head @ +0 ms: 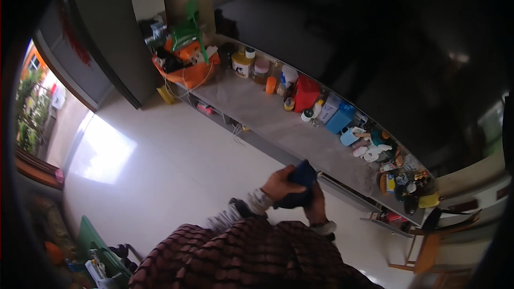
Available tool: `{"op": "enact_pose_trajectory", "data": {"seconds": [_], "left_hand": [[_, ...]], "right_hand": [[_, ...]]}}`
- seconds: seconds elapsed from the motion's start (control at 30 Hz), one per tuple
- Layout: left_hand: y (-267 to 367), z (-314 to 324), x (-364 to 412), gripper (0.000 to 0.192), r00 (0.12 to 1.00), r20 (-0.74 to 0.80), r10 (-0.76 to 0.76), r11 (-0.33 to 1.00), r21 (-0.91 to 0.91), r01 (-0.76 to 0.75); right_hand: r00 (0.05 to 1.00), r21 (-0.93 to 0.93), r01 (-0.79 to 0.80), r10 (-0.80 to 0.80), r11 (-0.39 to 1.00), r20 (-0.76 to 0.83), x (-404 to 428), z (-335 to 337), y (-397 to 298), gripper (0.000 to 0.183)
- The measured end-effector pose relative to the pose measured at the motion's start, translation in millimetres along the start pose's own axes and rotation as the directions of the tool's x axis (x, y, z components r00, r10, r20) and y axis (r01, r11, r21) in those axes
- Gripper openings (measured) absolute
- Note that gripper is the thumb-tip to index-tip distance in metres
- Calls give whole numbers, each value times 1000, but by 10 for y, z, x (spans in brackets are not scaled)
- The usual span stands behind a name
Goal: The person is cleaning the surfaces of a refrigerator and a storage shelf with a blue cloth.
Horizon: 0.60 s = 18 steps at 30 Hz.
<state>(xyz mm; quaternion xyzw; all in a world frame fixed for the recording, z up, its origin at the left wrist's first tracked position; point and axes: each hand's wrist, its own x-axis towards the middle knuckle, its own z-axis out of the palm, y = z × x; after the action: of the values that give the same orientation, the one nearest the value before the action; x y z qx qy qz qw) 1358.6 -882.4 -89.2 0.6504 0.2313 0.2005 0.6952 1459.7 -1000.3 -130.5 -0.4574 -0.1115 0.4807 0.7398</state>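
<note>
Both of my hands hold a dark blue item (304, 177), perhaps a folded cloth or a pouch, in front of my body. My left hand (280, 184) grips its left side, with the thumb lying across it. On the other side, my right hand (317, 204) supports it from the right and below; some of its fingers are hidden behind it. The item is just short of the front edge of a long grey cabinet top (257, 106). A partly pulled-out drawer (385, 224) shows at the cabinet's right end.
Along the cabinet's back stand an orange bag (186, 76), jars, a red bag (306, 93), a blue box (339, 119) and a light blue mug (350, 136). A wooden chair (426, 251) is at the right. At lower left is a green board-like object (94, 241). An open doorway lies left.
</note>
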Motion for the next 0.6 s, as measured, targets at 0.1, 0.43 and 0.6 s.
{"op": "enact_pose_trajectory", "data": {"seconds": [0.1,0.43,0.6], "left_hand": [[309,-640,-49,37,956,54,-289,870,-401,286],[120,-2027,-108,53,972,24,-233,920,-319,228],[-38,-2483,128,40,992,-125,-31,939,338,71]], "right_hand": [[984,230,-102,65,968,165,269,626,112,47],[976,-253,-132,170,958,134,906,1877,553,51],[980,-360,-158,191,920,59,1381,2190,758,37]]}}
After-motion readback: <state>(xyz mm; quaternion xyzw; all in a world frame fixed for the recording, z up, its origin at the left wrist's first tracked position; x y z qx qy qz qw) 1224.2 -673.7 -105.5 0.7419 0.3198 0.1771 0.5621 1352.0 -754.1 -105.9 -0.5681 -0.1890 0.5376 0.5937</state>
